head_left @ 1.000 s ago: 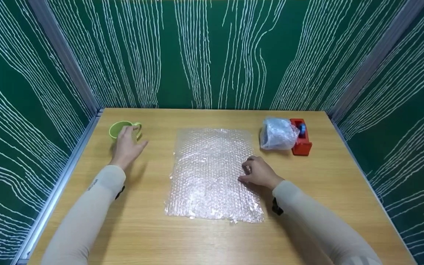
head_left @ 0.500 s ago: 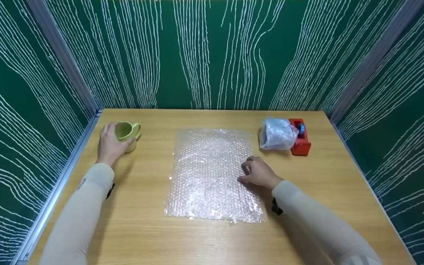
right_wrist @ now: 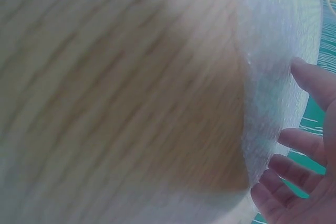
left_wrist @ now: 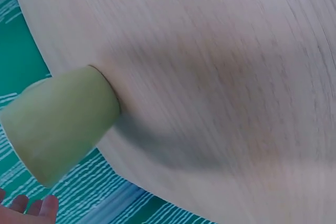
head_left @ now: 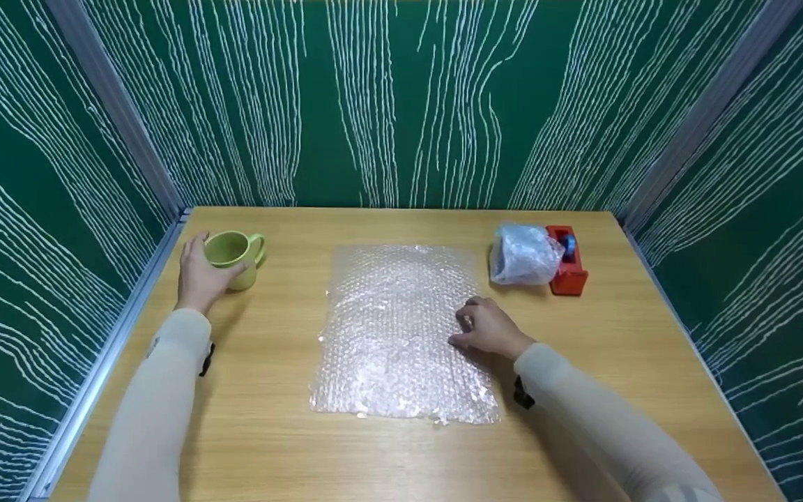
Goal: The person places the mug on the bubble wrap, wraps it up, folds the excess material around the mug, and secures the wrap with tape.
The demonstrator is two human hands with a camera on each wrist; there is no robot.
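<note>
A yellow-green mug (head_left: 232,252) stands upright at the table's far left, its handle to the right. My left hand (head_left: 201,275) is spread beside it, with the thumb overlapping its front in the head view and the fingers on its left. In the left wrist view a gap shows between the fingertips (left_wrist: 48,206) and the mug (left_wrist: 63,119). A sheet of bubble wrap (head_left: 394,328) lies flat in the middle. Over its right edge my right hand (head_left: 488,328) has loosely bent fingers, with fingertips right at the wrap (right_wrist: 268,77).
At the back right, a bubble-wrapped bundle (head_left: 527,254) lies against a red tape dispenser (head_left: 569,268) with a blue roll. Green walls (head_left: 304,104) with white lines enclose the wooden table (head_left: 283,453) at the back and both sides.
My left hand has moved from over the mug's front to its left side, the thumb now across the front. My right hand, the bubble wrap and the bundle have stayed put.
</note>
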